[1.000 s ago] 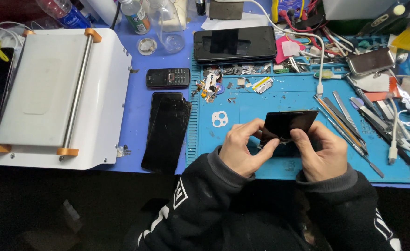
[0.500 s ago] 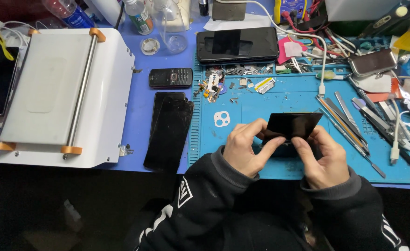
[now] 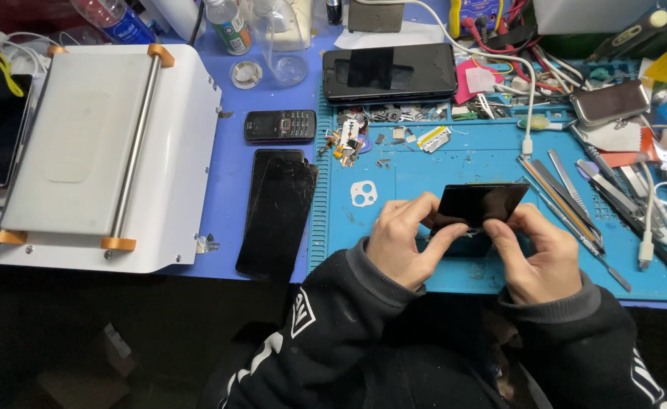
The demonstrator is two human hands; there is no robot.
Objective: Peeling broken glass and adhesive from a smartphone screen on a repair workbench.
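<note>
Black glass panel (image 3: 479, 203), long axis left-right, tilted.

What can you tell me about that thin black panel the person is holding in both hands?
The thin black glossy rectangular panel looks like glass or a screen part, flat, dark and reflective. It is held just above the blue work mat, tilted slightly. The left hand pinches its left edge and the right hand grips its lower right edge. Its underside is hidden.

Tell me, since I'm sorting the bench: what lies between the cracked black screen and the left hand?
In the head view, one small white camera-hole frame on the blue mat lies between cracked black screen and left hand.
</note>
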